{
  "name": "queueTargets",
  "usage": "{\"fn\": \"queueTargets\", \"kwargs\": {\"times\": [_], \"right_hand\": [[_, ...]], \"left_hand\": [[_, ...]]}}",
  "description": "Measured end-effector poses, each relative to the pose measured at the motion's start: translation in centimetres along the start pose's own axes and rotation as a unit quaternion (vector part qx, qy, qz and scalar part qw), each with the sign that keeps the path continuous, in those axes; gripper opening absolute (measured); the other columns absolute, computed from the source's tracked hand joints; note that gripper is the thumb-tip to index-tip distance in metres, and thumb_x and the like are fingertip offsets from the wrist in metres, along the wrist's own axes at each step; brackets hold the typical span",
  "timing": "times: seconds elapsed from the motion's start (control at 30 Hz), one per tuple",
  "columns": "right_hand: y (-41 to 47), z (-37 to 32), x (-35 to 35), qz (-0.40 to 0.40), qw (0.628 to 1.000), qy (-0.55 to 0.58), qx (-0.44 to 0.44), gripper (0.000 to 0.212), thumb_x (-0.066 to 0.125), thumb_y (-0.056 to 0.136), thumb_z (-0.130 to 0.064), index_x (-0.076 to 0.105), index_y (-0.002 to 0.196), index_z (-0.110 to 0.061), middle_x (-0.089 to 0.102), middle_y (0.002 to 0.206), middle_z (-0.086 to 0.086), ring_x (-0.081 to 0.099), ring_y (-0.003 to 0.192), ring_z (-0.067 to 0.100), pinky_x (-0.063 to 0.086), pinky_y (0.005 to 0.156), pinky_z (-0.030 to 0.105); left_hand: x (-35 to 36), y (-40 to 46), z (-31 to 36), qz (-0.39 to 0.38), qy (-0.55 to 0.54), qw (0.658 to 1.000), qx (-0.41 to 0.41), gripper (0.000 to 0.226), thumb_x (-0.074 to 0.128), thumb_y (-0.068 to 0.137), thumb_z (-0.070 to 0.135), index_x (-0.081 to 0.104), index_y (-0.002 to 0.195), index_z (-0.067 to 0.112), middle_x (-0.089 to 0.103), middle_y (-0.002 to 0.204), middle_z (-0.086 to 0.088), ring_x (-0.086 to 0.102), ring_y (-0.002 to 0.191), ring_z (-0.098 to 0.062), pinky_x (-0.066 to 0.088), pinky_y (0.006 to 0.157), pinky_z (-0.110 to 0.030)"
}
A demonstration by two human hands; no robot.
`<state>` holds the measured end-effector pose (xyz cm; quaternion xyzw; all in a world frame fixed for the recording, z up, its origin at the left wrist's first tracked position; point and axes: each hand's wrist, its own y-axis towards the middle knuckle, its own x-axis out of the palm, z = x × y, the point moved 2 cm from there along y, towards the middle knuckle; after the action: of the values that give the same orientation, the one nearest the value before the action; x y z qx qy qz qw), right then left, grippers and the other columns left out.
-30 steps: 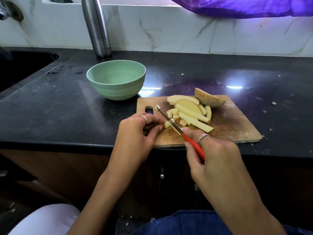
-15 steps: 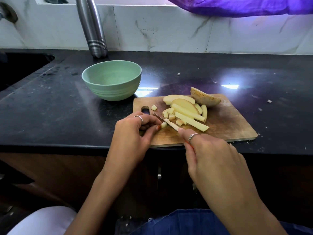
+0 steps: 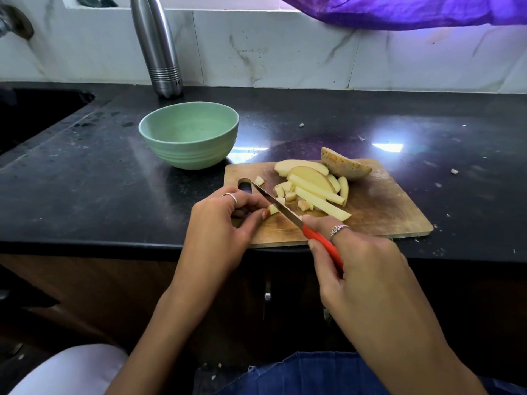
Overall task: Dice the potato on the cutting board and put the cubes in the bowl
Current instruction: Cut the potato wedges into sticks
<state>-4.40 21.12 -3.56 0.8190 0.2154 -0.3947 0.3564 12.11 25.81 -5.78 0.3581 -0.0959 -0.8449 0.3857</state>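
Black stone tabletop [image 3: 85,195] runs under a white marble wall, with a dark sink recess at the far left. Against the wall stands a steel bottle [image 3: 159,52], and purple cloth [image 3: 413,10] hangs across the top right corner. A pale green bowl [image 3: 188,135] sits in front of the bottle, just off the far left corner of the cutting board [image 3: 385,206]; nothing shows inside it.

On the wooden board lie the potato pieces: a skin-on chunk [image 3: 346,167] at the far edge, flat slices [image 3: 299,168] beside it, long sticks [image 3: 322,205] laid side by side toward the near edge, and small cubes [image 3: 285,191] left of the sticks. One cube [image 3: 259,180] lies alone next to the board's handle slot.

The left hand [image 3: 219,235] rests at the board's near left corner, its fingers curled and its thumb and fingertips pinching a small potato piece [image 3: 273,208] against the wood. The right hand [image 3: 368,277] has its grip wrapped round the red handle of a knife [image 3: 275,205], forefinger stretched along the top near the blade. The blade slants away to the upper left, its edge right beside the pinched piece, its tip near the lone cube. Both hands wear rings. A few white crumbs dot the tabletop to the right of the board.
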Motion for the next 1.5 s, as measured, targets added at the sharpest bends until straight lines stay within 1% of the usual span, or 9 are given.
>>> {"fn": "queueTargets", "kwargs": {"times": [0.27,0.47,0.6,0.73,0.9,1.03,1.17,1.37,1.5], "right_hand": [[-0.4,-0.8,0.2,-0.028,0.997,-0.071,0.019,0.039,0.069,0.075,-0.019,0.064,0.113,-0.024,0.058,0.056,-0.007,0.057,0.043,0.018,0.045,0.032,0.033],[0.9,-1.2,0.9,-0.069,0.997,-0.030,0.003,0.041,0.049,0.093,-0.024,0.044,0.132,-0.033,0.063,0.082,-0.004,0.063,0.075,0.022,0.050,0.060,0.036],[1.1,-0.9,0.9,-0.077,0.993,-0.081,-0.028,0.048,0.059,0.087,-0.020,0.047,0.132,-0.033,0.065,0.085,-0.006,0.064,0.070,0.019,0.048,0.054,0.032],[0.9,0.9,0.4,-0.077,0.991,-0.101,-0.030,0.050,0.071,0.079,-0.017,0.056,0.124,-0.034,0.064,0.074,-0.008,0.062,0.056,0.015,0.050,0.043,0.031],[1.7,3.1,-1.0,-0.116,0.993,0.007,0.010,0.035,0.045,0.095,-0.037,0.046,0.129,-0.047,0.063,0.086,-0.010,0.053,0.069,0.006,0.048,0.065,0.028],[1.7,4.3,-1.7,-0.137,0.989,0.034,0.035,0.034,0.046,0.093,-0.041,0.051,0.127,-0.044,0.066,0.108,-0.010,0.059,0.096,0.008,0.052,0.082,0.032],[1.8,4.8,-2.4,-0.163,0.985,0.037,0.034,0.034,0.047,0.092,-0.041,0.054,0.125,-0.042,0.062,0.117,-0.017,0.056,0.104,0.004,0.050,0.087,0.028],[2.3,6.4,-5.1,-0.219,0.973,0.058,0.038,0.023,0.053,0.090,-0.041,0.059,0.109,-0.051,0.056,0.098,-0.034,0.053,0.094,-0.005,0.043,0.077,0.012],[2.0,7.3,-6.9,-0.214,0.976,0.035,0.016,0.021,0.049,0.083,-0.049,0.056,0.097,-0.063,0.061,0.074,-0.032,0.057,0.079,-0.006,0.045,0.066,0.014]], "left_hand": [[0.1,0.1,-0.1,0.002,0.011,1.000,0.009,0.015,0.075,0.076,0.008,0.074,0.082,0.022,0.061,0.085,0.019,0.056,0.077,0.007,0.038,0.071,-0.001],[0.2,0.2,0.1,0.001,0.012,1.000,0.025,0.011,0.075,0.077,0.007,0.074,0.081,0.017,0.063,0.085,0.015,0.058,0.081,0.000,0.039,0.071,-0.002],[0.4,0.0,0.3,0.014,0.035,0.998,0.045,0.010,0.074,0.076,0.002,0.074,0.082,0.011,0.061,0.080,0.009,0.054,0.072,0.011,0.037,0.068,0.001],[0.6,-0.1,0.5,0.024,0.084,0.994,0.058,0.011,0.074,0.076,0.003,0.073,0.083,0.011,0.063,0.082,0.004,0.056,0.071,-0.005,0.044,0.068,-0.011],[1.2,-0.1,1.2,0.031,0.089,0.995,0.032,0.010,0.072,0.079,0.007,0.072,0.085,0.016,0.065,0.088,0.004,0.063,0.075,-0.017,0.054,0.072,-0.038],[1.6,-0.2,1.9,0.050,0.090,0.994,0.018,0.008,0.070,0.081,0.008,0.072,0.087,0.014,0.065,0.090,0.003,0.063,0.078,-0.015,0.055,0.075,-0.038],[1.8,-0.3,2.4,0.074,0.093,0.993,0.007,0.013,0.069,0.082,0.006,0.072,0.093,0.012,0.066,0.095,0.005,0.063,0.082,-0.009,0.054,0.080,-0.031],[2.1,-0.1,2.6,0.081,0.097,0.992,-0.007,0.017,0.068,0.083,0.005,0.071,0.097,0.012,0.066,0.096,0.006,0.061,0.082,-0.008,0.049,0.079,-0.020],[2.5,0.6,2.8,0.073,0.092,0.993,-0.016,0.016,0.068,0.082,0.005,0.071,0.095,0.014,0.067,0.092,0.006,0.062,0.082,-0.009,0.049,0.078,-0.022]]}}
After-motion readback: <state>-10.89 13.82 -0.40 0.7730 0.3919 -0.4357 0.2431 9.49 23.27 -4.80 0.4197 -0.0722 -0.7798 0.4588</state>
